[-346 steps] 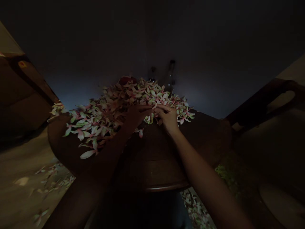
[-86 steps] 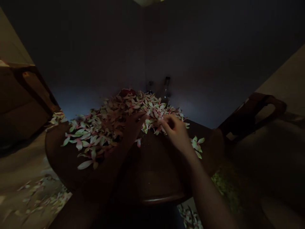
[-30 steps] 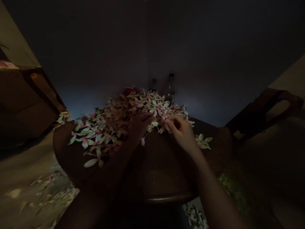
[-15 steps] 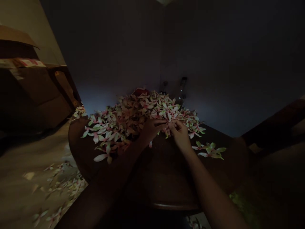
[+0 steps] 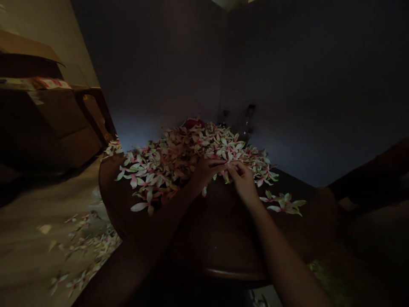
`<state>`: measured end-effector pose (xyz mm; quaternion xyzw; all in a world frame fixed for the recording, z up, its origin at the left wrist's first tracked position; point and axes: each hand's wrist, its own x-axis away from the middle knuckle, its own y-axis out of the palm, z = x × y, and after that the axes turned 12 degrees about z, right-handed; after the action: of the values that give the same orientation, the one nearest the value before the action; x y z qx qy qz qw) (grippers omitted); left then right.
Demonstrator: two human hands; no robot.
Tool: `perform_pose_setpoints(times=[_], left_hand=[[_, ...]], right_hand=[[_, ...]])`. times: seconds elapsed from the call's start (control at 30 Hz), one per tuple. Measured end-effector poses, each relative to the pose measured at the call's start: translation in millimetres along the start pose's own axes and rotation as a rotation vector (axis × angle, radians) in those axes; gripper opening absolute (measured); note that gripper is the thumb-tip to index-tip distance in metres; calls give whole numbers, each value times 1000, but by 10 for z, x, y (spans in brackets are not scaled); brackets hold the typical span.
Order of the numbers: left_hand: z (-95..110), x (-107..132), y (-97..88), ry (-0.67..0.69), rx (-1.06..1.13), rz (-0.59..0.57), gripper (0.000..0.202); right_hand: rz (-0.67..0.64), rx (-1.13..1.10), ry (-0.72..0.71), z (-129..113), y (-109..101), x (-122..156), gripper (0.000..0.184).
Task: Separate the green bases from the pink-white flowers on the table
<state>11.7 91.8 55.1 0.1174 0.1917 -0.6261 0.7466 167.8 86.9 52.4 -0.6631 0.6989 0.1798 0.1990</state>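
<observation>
At the near edge of the pile of pink-and-white flowers [image 5: 169, 155] on the dark table [image 5: 220, 230], the left hand [image 5: 204, 172] and right hand [image 5: 244, 182] meet, fingertips pinched narrow and close together; whether they grip a flower is too dark to tell. To the right lies a small flower cluster [image 5: 286, 204], apart from the pile. A bottle [image 5: 248, 121] stands beyond, on the far side. Fallen flowers [image 5: 104, 247] litter the floor [image 5: 25, 247] at left, near a cardboard box [image 5: 64, 119].
</observation>
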Motion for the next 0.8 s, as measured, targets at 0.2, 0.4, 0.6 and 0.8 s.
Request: perform_pose_setpoints(times=[0.2, 0.4, 0.6, 0.8], left_hand=[[48, 19, -4, -79, 44, -15, 35], [59, 5, -18, -104, 65, -56, 34], [-4, -6, -1, -87, 84, -68, 35], [7, 9, 4, -103, 114, -68, 38]], right_hand=[[51, 98, -48, 64, -28, 2, 26], [89, 143, -65, 85, -29, 22, 29], [41, 50, -18, 70, -31, 7, 31], [94, 81, -25, 51, -32, 9, 28]])
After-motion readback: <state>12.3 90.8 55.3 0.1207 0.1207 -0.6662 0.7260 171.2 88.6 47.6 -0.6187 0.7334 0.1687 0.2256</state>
